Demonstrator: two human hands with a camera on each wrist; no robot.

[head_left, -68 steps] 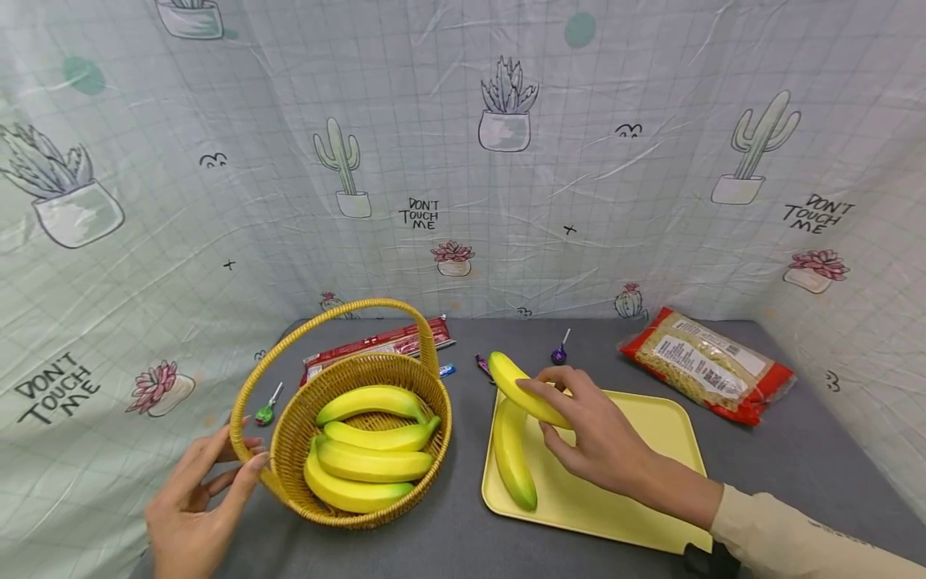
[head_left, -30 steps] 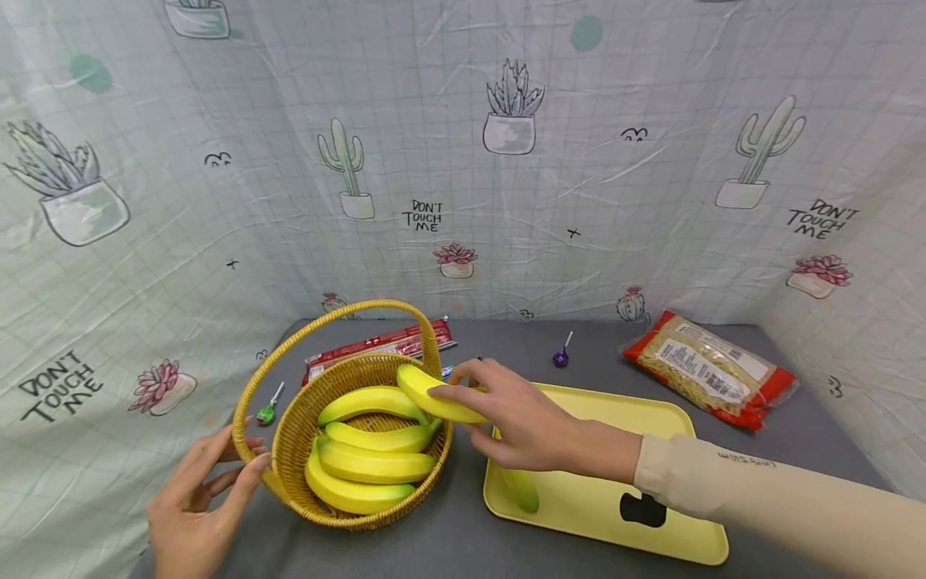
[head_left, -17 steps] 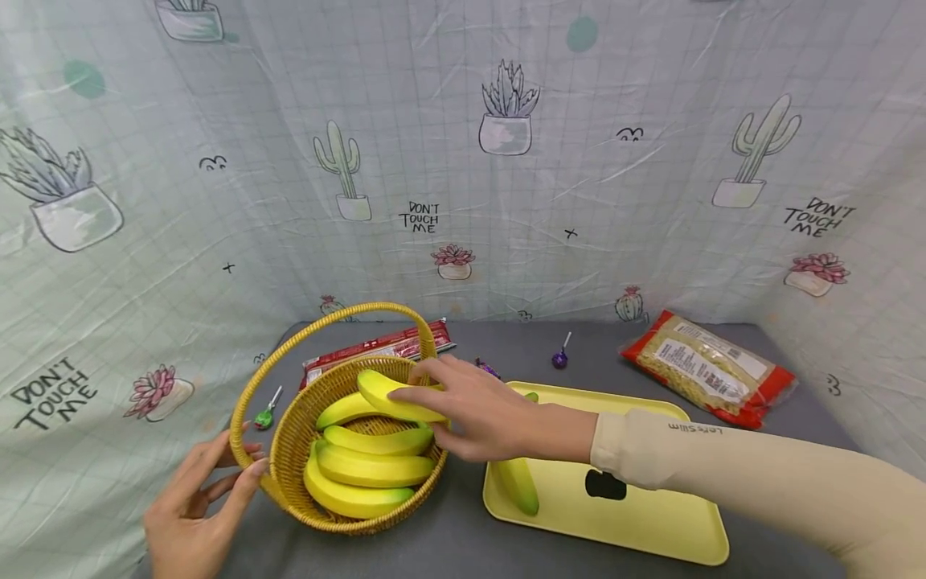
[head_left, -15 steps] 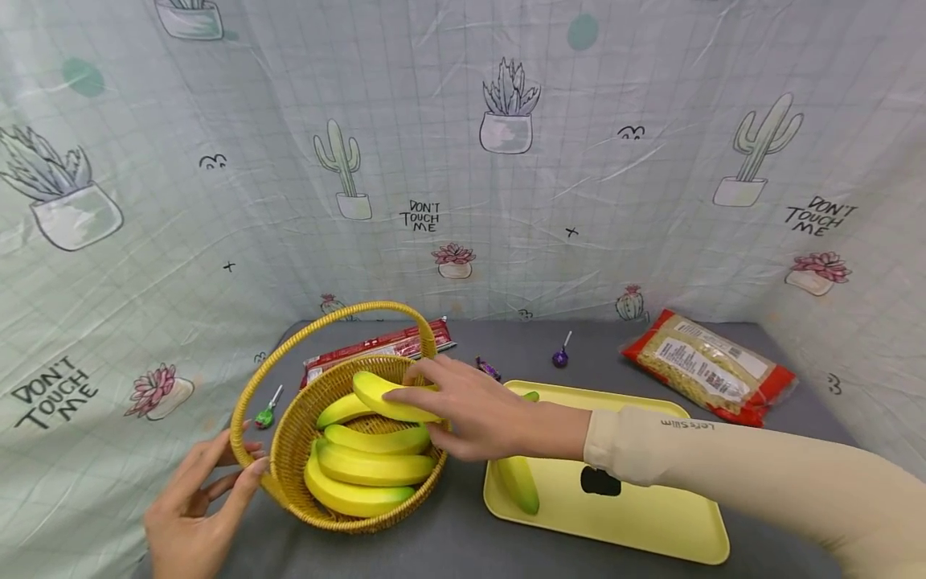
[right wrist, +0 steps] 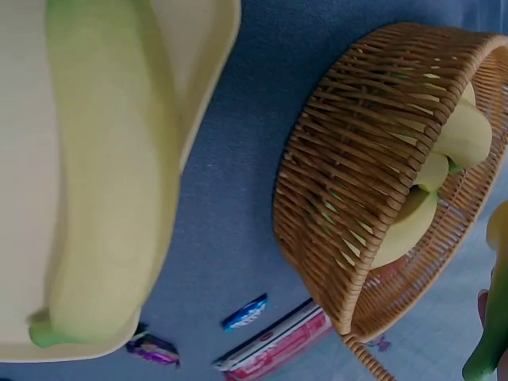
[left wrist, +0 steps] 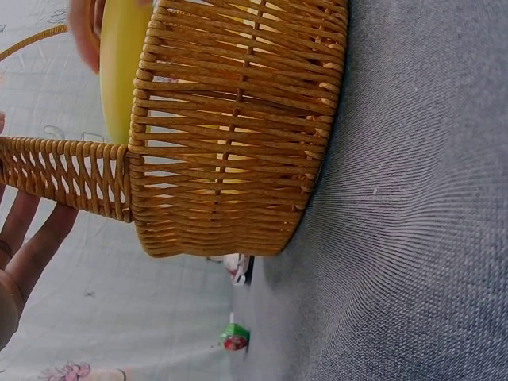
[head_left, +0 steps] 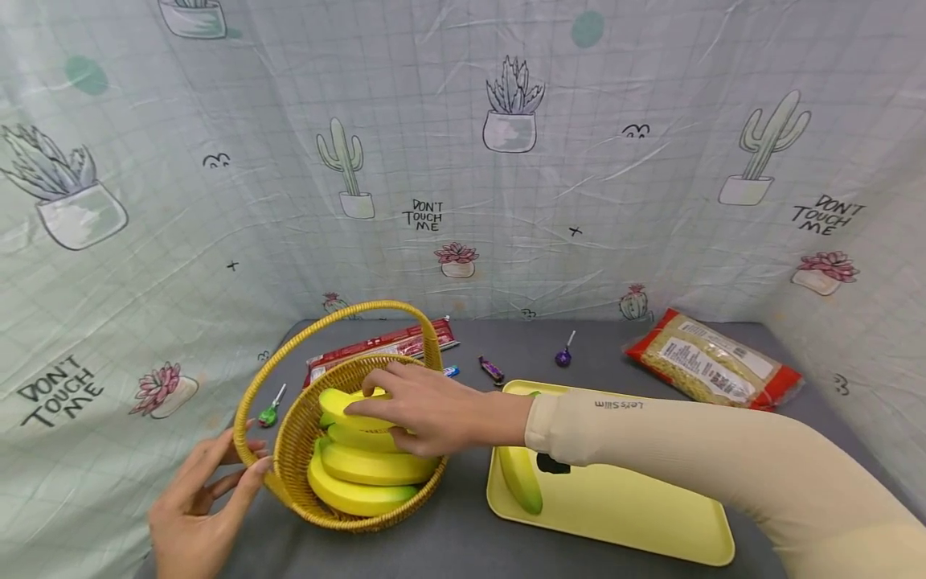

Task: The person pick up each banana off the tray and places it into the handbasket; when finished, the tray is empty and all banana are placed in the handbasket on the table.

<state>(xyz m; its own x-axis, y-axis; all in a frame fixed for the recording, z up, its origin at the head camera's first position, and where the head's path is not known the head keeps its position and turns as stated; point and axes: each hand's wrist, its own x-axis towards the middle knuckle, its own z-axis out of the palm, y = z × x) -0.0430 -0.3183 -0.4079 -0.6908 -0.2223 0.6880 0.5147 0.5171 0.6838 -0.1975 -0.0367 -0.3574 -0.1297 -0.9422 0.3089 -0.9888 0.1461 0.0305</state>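
Observation:
A wicker basket [head_left: 289, 450] with a tall handle [head_left: 249, 394] holds several yellow bananas [head_left: 376, 465]. My left hand [head_left: 202, 498] grips the handle's lower left end between thumb and fingers. Over the basket, my right hand [head_left: 434, 412] holds another banana [head_left: 340, 404] above the ones inside. In the right wrist view this held banana [right wrist: 497, 302] shows its green end at the right edge, apart from the basket. One more banana [head_left: 519, 482] lies on the yellow tray [head_left: 637, 523], partly hidden by the right forearm.
Behind the basket lie a red packet [head_left: 405, 342] and a small blue wrapper [head_left: 452, 371]. A green lollipop [head_left: 268, 415] is to its left. A purple wrapped candy [head_left: 491, 369], a purple lollipop [head_left: 563, 356] and a red-ended bag of pasta [head_left: 712, 362] lie behind the tray.
My right hand has carried the banana leftward from over the tray to above the basket's bananas. The left hand stays on the handle, and the basket has not moved.

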